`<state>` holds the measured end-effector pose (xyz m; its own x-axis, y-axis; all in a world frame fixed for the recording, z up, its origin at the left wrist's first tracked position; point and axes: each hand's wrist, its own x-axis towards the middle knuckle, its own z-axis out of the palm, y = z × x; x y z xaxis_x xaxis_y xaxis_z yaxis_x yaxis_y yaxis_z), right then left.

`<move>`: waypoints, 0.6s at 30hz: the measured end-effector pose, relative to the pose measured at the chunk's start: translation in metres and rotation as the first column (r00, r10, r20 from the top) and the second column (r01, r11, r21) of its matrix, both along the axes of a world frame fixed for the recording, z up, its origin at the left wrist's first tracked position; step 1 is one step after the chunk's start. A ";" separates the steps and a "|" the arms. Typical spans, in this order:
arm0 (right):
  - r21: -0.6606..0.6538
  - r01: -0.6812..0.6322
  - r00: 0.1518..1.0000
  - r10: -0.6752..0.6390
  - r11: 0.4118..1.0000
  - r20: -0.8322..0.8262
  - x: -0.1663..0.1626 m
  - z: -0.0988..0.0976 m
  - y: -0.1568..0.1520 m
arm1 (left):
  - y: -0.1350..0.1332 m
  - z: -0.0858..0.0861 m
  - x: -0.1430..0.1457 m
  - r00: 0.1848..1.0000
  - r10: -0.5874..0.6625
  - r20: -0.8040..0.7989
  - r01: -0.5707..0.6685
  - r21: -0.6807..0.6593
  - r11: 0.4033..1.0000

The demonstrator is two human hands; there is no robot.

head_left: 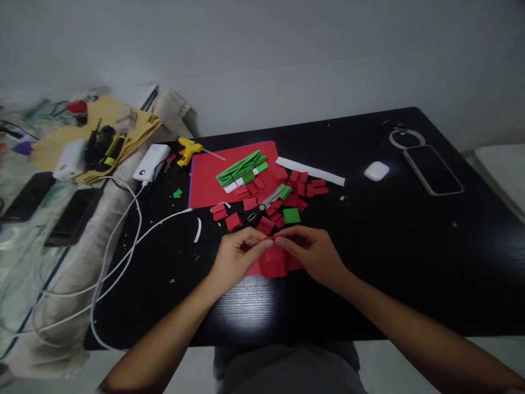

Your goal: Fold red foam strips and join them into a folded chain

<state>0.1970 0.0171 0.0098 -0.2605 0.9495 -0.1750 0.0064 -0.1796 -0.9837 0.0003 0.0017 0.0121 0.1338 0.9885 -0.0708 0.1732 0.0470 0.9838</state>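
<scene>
My left hand [241, 251] and my right hand [309, 251] meet near the front of the black table, their thumbs and fingertips pinched on a folded red paper piece [274, 262]. Part of it is hidden behind my fingers. Under it lies a flat red sheet [253, 269]. Just beyond my hands are scissors [262, 208] with dark handles, among several small folded red paper pieces [233, 221] and a green folded piece [292, 215]. Farther back, long folded green paper strips [241, 167] rest on a large red sheet [205, 175].
A yellow glue gun [188, 150] and a white power bank [151, 162] with a looping white cable [137, 208] lie on the left. A white paper strip [310, 171] is at the back. On the right sit a white earbud case [376, 171] and a phone [433, 171].
</scene>
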 end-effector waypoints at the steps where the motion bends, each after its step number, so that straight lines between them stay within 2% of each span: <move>1: 0.014 0.005 1.000 -0.005 1.000 0.014 0.000 0.000 0.000 | 0.000 0.000 0.000 1.000 -0.003 -0.006 0.003 0.005 1.000; 18: 0.084 0.046 0.998 -0.051 0.995 0.047 -0.001 -0.001 -0.004 | -0.001 0.003 -0.001 0.996 -0.030 -0.090 0.037 0.077 0.996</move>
